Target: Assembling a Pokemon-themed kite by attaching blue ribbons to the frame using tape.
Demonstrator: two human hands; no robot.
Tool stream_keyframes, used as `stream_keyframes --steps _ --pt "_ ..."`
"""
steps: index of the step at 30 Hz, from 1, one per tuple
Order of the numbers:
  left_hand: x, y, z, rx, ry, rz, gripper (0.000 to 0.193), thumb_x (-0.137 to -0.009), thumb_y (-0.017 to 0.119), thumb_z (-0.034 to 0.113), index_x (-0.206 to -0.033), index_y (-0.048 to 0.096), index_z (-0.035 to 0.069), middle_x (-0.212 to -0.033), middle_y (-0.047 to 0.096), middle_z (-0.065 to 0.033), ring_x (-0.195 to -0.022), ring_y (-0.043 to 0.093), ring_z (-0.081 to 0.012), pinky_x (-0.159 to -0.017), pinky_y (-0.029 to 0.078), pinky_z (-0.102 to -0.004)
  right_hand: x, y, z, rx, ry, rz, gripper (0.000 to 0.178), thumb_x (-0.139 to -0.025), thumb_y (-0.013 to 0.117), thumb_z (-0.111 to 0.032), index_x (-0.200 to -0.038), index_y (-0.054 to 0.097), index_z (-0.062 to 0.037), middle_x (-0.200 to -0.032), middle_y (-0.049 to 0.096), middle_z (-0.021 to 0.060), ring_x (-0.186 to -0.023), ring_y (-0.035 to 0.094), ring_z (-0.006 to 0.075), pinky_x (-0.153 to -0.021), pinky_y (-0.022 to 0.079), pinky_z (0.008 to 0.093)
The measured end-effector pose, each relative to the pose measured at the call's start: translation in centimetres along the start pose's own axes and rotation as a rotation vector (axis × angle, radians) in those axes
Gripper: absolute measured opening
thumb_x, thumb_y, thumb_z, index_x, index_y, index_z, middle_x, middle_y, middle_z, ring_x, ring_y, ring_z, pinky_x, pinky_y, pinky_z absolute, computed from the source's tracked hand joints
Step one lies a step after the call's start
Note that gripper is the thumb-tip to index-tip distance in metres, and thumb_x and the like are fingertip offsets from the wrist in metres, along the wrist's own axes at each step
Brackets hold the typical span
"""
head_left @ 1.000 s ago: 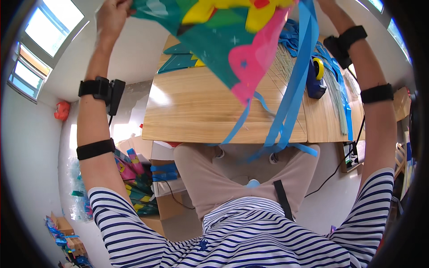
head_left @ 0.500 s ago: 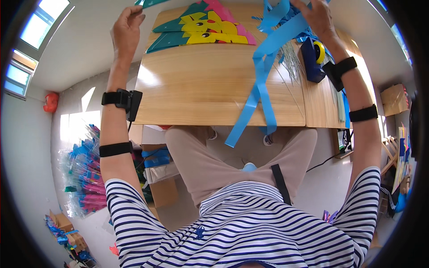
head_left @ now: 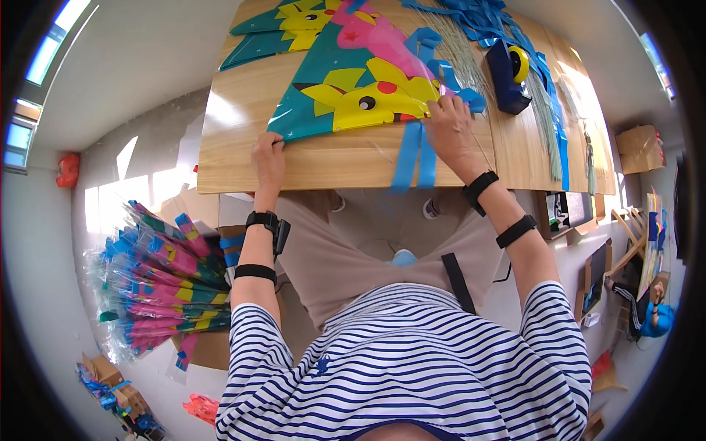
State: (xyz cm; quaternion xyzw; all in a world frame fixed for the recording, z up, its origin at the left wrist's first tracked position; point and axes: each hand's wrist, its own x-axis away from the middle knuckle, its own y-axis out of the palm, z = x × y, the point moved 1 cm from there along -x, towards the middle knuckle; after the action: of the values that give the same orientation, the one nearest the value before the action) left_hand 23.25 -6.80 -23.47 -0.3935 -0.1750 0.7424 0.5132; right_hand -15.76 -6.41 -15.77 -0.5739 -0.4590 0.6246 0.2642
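A triangular kite [head_left: 353,88] in green, pink and yellow, printed with a cartoon face, lies on the wooden table with its long lower edge toward me. My left hand [head_left: 268,158] pinches its green left corner near the table's front edge. My right hand [head_left: 452,136] has its fingers closed on the right end of that edge. Beside and beneath the right hand runs a blue ribbon [head_left: 406,162], two strips of it hanging over the front edge. More of the ribbon curls along the kite's pink right side.
More printed kites [head_left: 257,48] lie at the far left. Thin rods [head_left: 471,55], blue ribbons [head_left: 482,22] and a blue tape dispenser [head_left: 507,77] with a yellow roll are at the right. Wrapped kites [head_left: 169,287] are heaped low at my left; an open box [head_left: 570,213] stands right.
Both hands have come down toward me and closer together. The kite, of which only a green corner showed at my left hand, now lies spread before me. The blue ribbon is partly beneath it.
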Motion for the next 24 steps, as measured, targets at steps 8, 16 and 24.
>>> stream_keyframes --steps 8,16,24 --pt "0.9 0.2 0.3 -0.043 0.02 -0.009 0.014 -0.076 0.07 -0.004 -0.085 0.066 0.006 -0.092 0.061 -0.0118 -0.091 0.062 -0.034 -0.077 0.05 -0.0422 6.2 7.2 -8.1 -0.332 0.098 -0.267 0.01 -0.078 0.068 -0.009 -0.085 0.064 -0.004 -0.092 0.062 0.0157 -0.09 0.062 0.0367 -0.077 0.051 0.0462" --pt "2.3 -1.3 -0.9 -0.077 -0.005 -0.009 0.014 -0.075 0.07 -0.005 -0.085 0.067 0.005 -0.091 0.062 -0.0128 -0.089 0.063 -0.0336 -0.078 0.05 -0.0415 12.6 -0.9 -10.7 -0.583 -0.02 -0.575 0.006 -0.082 0.065 -0.009 -0.084 0.068 -0.0038 -0.085 0.068 0.0179 -0.082 0.066 0.0378 -0.072 0.053 0.047" --pt "3.3 -2.5 -1.5 -0.037 0.05 -0.015 0.013 -0.076 0.071 -0.003 -0.085 0.067 0.006 -0.093 0.061 -0.0112 -0.089 0.062 -0.0335 -0.077 0.05 -0.0417 8.3 0.5 -10.0 -0.49 0.084 -0.251 0.005 -0.08 0.066 -0.009 -0.082 0.068 -0.0051 -0.081 0.067 0.0172 -0.082 0.065 0.0393 -0.072 0.051 0.0489"
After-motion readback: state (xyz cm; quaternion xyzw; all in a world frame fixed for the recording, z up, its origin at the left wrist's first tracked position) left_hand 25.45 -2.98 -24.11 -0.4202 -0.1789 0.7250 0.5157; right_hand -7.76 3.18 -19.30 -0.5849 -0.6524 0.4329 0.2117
